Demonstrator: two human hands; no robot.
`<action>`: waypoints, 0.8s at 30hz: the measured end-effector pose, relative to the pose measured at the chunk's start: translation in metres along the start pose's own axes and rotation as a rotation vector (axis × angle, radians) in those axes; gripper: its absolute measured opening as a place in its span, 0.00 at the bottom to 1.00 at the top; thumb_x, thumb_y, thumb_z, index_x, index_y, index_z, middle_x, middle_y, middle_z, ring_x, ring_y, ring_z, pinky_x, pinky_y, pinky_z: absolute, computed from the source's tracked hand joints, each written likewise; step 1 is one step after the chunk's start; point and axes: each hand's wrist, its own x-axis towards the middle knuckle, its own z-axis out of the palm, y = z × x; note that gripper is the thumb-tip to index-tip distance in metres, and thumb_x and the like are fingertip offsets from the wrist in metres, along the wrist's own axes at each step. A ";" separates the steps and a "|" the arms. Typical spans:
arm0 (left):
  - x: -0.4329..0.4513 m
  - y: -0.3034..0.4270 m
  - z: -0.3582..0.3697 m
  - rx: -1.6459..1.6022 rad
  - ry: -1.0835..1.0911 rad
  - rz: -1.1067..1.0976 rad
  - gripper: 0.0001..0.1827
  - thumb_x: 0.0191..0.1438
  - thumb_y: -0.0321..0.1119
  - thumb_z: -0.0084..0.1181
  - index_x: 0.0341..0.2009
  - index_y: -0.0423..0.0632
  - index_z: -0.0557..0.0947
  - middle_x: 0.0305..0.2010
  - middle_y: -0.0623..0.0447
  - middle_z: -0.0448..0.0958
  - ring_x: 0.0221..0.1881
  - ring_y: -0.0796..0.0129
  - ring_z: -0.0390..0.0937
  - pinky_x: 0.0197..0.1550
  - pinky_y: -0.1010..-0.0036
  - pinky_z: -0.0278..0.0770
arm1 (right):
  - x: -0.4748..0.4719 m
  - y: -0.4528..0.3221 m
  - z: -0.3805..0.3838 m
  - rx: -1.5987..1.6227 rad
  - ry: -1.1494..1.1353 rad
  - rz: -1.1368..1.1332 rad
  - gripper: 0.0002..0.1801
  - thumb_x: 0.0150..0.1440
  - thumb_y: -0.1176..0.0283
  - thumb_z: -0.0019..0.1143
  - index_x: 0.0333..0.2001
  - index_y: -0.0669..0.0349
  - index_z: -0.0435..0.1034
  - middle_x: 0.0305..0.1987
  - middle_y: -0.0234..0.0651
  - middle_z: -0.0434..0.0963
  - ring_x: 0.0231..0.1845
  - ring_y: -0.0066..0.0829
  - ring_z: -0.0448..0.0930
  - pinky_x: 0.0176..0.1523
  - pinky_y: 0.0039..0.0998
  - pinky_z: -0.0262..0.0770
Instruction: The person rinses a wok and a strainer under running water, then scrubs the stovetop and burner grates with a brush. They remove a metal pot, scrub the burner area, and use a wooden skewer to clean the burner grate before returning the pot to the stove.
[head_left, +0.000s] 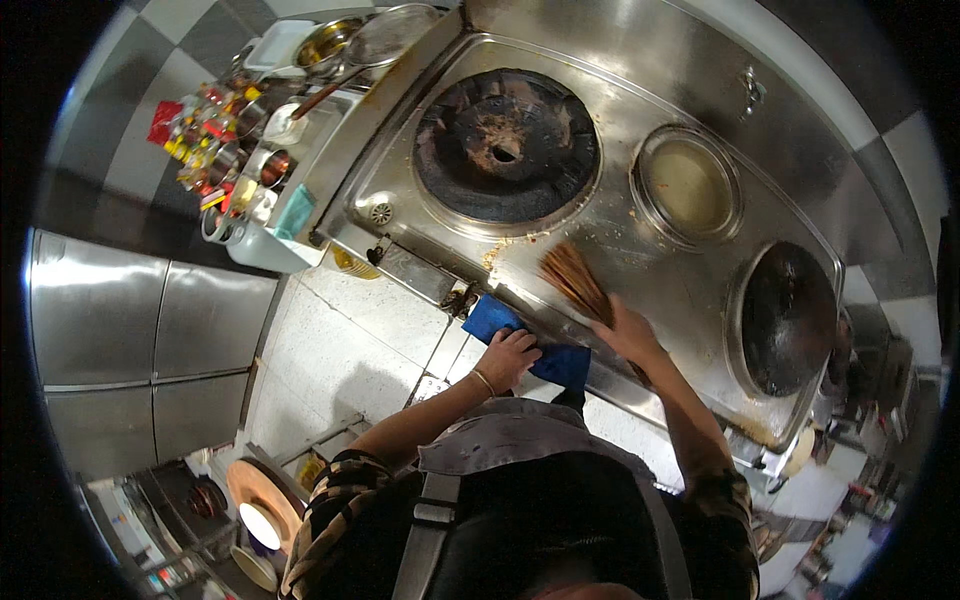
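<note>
My right hand (628, 331) grips a bamboo wok brush (574, 277), its bristles fanned over the stainless steel stove top (517, 274). Scattered food scraps (495, 253) lie on the steel left of the bristles. At the stove's front edge, my left hand (512, 357) rests on a folded blue cloth (559, 365); part of the cloth is covered by the fingers. Behind the brush sits a blackened wok burner ring (457, 172) with a hole at its centre. A round pot of cloudy liquid (688, 186) is set into the stove top to its right.
A dark wok (791, 322) occupies the stove's right end. A drain (381, 214) lies near its left front corner. Beyond the left side are seasoning containers (274, 166), a strainer (394, 34) and a bowl of oil (328, 41). A water tap (752, 91) projects from the backsplash. Steel cabinets (105, 307) stand at left.
</note>
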 end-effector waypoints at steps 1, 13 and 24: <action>0.004 0.007 -0.004 -0.006 0.033 -0.020 0.17 0.52 0.35 0.62 0.48 0.54 0.81 0.54 0.49 0.72 0.61 0.53 0.67 0.64 0.50 0.60 | -0.025 0.010 -0.022 0.074 -0.088 0.056 0.40 0.59 0.54 0.57 0.67 0.65 0.55 0.50 0.57 0.79 0.49 0.53 0.81 0.53 0.46 0.76; 0.046 0.077 -0.004 0.104 0.102 -0.361 0.17 0.51 0.29 0.56 0.47 0.53 0.80 0.51 0.48 0.76 0.58 0.50 0.70 0.60 0.52 0.64 | -0.031 0.089 -0.017 0.222 -0.193 0.026 0.42 0.60 0.45 0.55 0.62 0.71 0.56 0.44 0.59 0.77 0.43 0.47 0.82 0.44 0.43 0.79; 0.178 0.182 0.054 -1.517 -0.096 -0.866 0.25 0.66 0.52 0.52 0.53 0.43 0.77 0.46 0.51 0.80 0.43 0.65 0.80 0.46 0.69 0.80 | -0.069 0.131 -0.047 0.487 -0.036 -0.012 0.39 0.58 0.51 0.59 0.62 0.68 0.57 0.46 0.60 0.78 0.49 0.51 0.82 0.49 0.47 0.78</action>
